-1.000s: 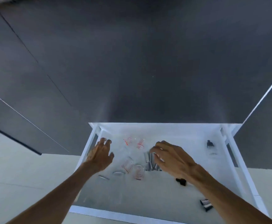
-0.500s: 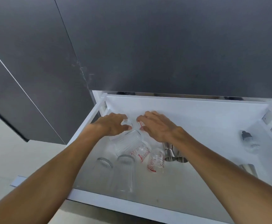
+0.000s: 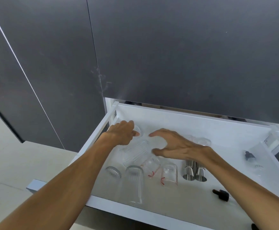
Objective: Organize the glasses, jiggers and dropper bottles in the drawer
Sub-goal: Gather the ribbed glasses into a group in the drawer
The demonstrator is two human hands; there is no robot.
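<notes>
The white drawer (image 3: 193, 118) stands pulled out. My left hand (image 3: 123, 133) is at its back left corner, fingers closed on the rim of a small clear glass (image 3: 140, 130). My right hand (image 3: 173, 143) hovers beside it, thumb and forefinger spread in a C above a large ribbed glass (image 3: 135, 154) lying on its side. Nearer the front lie two more ribbed glasses (image 3: 135, 183) (image 3: 113, 172), two red-marked measuring glasses (image 3: 152, 168) (image 3: 169, 175) and two steel jiggers (image 3: 189, 170) (image 3: 201, 172). Dropper bottles lie at the right (image 3: 251, 159) and front right (image 3: 221, 194).
Another clear glass (image 3: 201, 141) lies behind my right wrist. Dark cabinet fronts (image 3: 168, 55) rise directly above the drawer's back. The drawer's side rails (image 3: 95, 131) and front edge (image 3: 135, 211) bound the space. Pale floor (image 3: 11, 155) lies to the left.
Both hands moved to the drawer's back left. My left hand took hold of the small glass. My right hand spread open and shifted right. The view dropped closer to the drawer.
</notes>
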